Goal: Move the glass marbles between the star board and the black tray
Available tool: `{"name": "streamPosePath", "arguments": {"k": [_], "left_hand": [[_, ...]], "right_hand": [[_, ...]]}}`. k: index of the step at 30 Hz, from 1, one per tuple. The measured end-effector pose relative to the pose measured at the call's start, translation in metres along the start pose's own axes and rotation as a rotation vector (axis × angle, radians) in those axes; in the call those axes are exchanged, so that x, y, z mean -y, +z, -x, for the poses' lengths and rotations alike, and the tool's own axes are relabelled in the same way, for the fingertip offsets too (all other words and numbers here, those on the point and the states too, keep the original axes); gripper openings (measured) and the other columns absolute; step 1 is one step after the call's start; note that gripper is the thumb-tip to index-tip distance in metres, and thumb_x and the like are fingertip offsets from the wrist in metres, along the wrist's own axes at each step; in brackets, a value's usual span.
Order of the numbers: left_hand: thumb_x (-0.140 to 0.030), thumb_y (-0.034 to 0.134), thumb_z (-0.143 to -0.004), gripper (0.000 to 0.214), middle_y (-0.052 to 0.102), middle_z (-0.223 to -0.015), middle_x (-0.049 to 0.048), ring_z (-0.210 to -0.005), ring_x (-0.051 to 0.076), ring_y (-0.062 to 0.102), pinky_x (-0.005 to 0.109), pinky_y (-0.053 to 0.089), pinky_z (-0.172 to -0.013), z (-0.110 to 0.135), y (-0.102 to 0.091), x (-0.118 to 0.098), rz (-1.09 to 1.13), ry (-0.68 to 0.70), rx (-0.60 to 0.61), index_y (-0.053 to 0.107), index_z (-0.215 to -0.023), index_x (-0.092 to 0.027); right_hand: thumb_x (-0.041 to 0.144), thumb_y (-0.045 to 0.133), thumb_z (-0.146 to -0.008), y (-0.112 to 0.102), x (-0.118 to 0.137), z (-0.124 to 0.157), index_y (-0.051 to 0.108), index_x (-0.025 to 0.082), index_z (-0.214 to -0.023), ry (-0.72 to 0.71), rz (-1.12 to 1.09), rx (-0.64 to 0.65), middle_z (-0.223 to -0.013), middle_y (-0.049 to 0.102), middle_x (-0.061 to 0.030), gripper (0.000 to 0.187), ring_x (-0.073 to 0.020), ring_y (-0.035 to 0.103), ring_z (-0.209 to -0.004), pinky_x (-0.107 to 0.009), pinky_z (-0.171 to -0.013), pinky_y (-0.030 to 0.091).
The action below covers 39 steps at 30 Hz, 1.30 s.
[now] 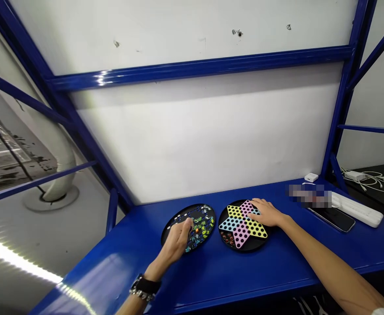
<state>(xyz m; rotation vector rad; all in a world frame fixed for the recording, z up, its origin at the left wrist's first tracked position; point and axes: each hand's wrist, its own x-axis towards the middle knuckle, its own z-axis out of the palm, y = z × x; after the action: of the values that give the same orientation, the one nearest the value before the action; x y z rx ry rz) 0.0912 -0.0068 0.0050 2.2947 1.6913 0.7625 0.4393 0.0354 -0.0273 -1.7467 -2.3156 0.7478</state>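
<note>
Well, the left hand [178, 242] is bunched up over a round black tray [172, 227] of glass marbles [201, 225]. It may hold a marble, but I cannot tell. The right hand [266, 213] lies open on a star-shaped Chinese checkers board [241, 229], which sits just to the right of the tray. Both are near the back edge of the blue surface [231, 280]. Farther right are a phone [334, 218] and a white power strip [359, 209] — behind it all, a white wall [195, 144].
</note>
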Motion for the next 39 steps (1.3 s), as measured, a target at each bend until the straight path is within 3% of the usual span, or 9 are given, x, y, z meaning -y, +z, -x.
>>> {"name": "streamPosePath", "arguments": {"k": [6,10,16,24,32,35,39], "left_hand": [[-0.041,0.013,-0.102,0.052,0.063,-0.070,0.0047,-0.059,0.015,0.054,0.031,0.038,-0.058,-0.014,0.051,-0.113,-0.141,0.342,0.245,0.054,-0.076,-0.021],[-0.041,0.032,-0.100,0.039,0.069,-0.081,0.0077,-0.071,0.020,0.064,0.031,0.042,-0.062,-0.004,0.083,-0.149,-0.349,0.310,0.285,0.061,-0.088,-0.018],[-0.046,0.048,-0.094,0.030,0.069,-0.092,0.0047,-0.079,0.019,0.064,0.029,0.044,-0.069,-0.003,0.087,-0.147,-0.158,0.309,0.260,0.061,-0.092,-0.020],[-0.036,0.036,-0.099,0.034,0.063,-0.077,0.0030,-0.069,0.016,0.055,0.028,0.039,-0.066,-0.014,0.096,-0.145,0.077,0.329,0.228,0.059,-0.081,-0.019],[-0.041,0.031,-0.100,0.037,0.060,-0.086,0.0036,-0.082,0.017,0.052,0.030,0.043,-0.078,-0.017,0.101,-0.163,0.624,0.294,0.173,0.057,-0.085,-0.019],[-0.046,0.030,-0.099,0.040,0.057,-0.082,0.0026,-0.077,0.016,0.050,0.028,0.043,-0.072,-0.027,0.087,-0.149,0.747,0.181,0.065,0.057,-0.088,-0.019],[-0.052,0.038,-0.094,0.039,0.056,-0.076,0.0011,-0.070,0.015,0.049,0.027,0.043,-0.068,-0.039,0.045,-0.096,0.688,0.075,-0.063,0.059,-0.086,-0.019]], "right_hand": [[0.072,0.034,-0.086,-0.001,0.002,0.000,0.025,0.022,-0.155,0.002,0.010,-0.028,-0.162,0.017,-0.0056,0.085,-0.0339,0.014,-0.148,-0.047,-0.118,0.014],[0.069,0.037,-0.087,-0.001,0.002,0.000,0.027,0.021,-0.154,-0.020,0.008,-0.044,-0.161,0.020,-0.0068,0.083,-0.0332,0.017,-0.147,-0.046,-0.117,0.015],[0.066,0.038,-0.087,-0.001,0.002,0.000,0.029,0.020,-0.153,-0.021,0.009,-0.048,-0.161,0.020,-0.0073,0.081,-0.0333,0.017,-0.147,-0.047,-0.117,0.015],[0.063,0.040,-0.088,0.000,0.003,-0.001,0.031,0.019,-0.153,-0.041,0.016,-0.068,-0.160,0.023,-0.0089,0.079,-0.0319,0.021,-0.145,-0.045,-0.116,0.018],[0.049,0.041,-0.089,-0.004,0.003,0.001,0.028,0.017,-0.153,-0.064,0.061,-0.031,-0.161,0.020,-0.0099,0.073,-0.0325,0.022,-0.145,-0.046,-0.115,0.020],[0.058,0.037,-0.090,-0.004,0.004,0.002,0.030,0.019,-0.152,-0.062,0.056,-0.052,-0.160,0.024,-0.0102,0.074,-0.0316,0.023,-0.144,-0.047,-0.115,0.020],[0.073,0.032,-0.087,-0.004,0.003,0.003,0.025,0.021,-0.154,-0.038,0.018,-0.017,-0.162,0.017,-0.0073,0.085,-0.0318,0.015,-0.147,-0.047,-0.117,0.015]]}}
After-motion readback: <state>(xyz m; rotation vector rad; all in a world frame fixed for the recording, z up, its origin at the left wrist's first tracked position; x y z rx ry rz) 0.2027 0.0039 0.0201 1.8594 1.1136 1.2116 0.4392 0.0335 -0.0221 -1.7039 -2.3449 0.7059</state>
